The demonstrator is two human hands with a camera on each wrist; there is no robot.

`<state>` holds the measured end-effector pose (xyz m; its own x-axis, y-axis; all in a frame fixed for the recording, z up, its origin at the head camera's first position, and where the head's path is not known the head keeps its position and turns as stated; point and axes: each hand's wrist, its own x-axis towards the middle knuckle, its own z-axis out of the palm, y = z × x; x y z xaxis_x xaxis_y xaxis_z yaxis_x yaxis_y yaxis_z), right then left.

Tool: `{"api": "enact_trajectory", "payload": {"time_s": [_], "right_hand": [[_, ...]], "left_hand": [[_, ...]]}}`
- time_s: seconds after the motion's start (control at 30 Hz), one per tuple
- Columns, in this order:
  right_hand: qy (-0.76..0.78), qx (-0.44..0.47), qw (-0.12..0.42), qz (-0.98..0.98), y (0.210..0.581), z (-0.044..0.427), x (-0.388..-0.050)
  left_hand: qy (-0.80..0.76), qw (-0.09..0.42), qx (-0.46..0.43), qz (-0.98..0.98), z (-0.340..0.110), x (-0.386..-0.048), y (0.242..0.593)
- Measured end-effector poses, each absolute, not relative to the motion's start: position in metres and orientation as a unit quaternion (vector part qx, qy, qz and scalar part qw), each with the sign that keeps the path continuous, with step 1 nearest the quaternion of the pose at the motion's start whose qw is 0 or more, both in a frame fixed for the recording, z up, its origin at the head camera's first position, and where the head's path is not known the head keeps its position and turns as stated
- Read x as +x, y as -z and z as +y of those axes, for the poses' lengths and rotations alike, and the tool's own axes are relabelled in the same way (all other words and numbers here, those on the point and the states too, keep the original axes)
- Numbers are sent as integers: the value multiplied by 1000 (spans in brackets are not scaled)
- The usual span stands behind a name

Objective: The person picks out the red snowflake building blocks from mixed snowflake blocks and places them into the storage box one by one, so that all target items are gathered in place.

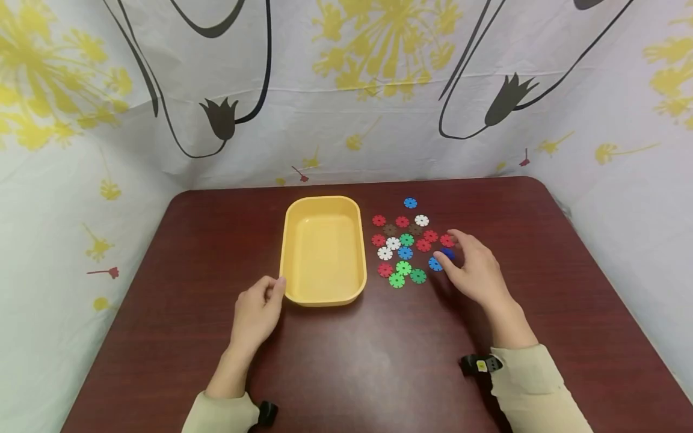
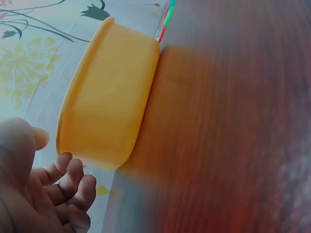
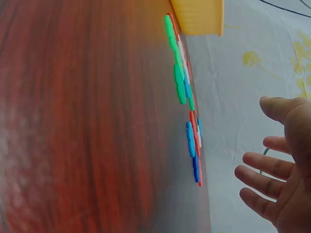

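Note:
A yellow plastic tray (image 1: 325, 300) stands on the table with nothing inside. My left hand (image 1: 258, 313) is at its near left corner, fingers loosely bent; in the left wrist view the index fingertip meets or nearly meets the rim, and the thumb stands apart from it. Right of the tray lie several flat, notched plastic discs in red, white, brown, green and blue. My right hand (image 1: 476, 270) hovers over the right end of this group, thumb and fingers spread, near a red disc (image 1: 446, 240), a dark blue disc (image 1: 447, 253) and a light blue disc (image 1: 435, 264). It holds nothing.
The dark red-brown table (image 1: 346, 373) has rounded far corners. A white cloth (image 1: 346, 138) with yellow and grey flower prints hangs behind it and at both sides. Black straps with small devices (image 1: 480, 365) sit at both wrists.

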<state>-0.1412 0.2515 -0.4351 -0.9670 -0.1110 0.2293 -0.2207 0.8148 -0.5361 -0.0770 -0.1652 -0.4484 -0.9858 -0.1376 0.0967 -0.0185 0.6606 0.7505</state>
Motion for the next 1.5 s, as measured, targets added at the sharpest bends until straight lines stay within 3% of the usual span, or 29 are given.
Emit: {"api": "enact_trajectory", "payload": {"time_s": [0.43, 1.5], "right_hand": [[-290, 87, 93, -948, 441, 253, -144], [-307, 71, 84, -945, 449, 268, -168]], "left_hand": [[480, 4, 74, -874, -162, -79, 451], [497, -6, 76, -864, -161, -80, 453]]}}
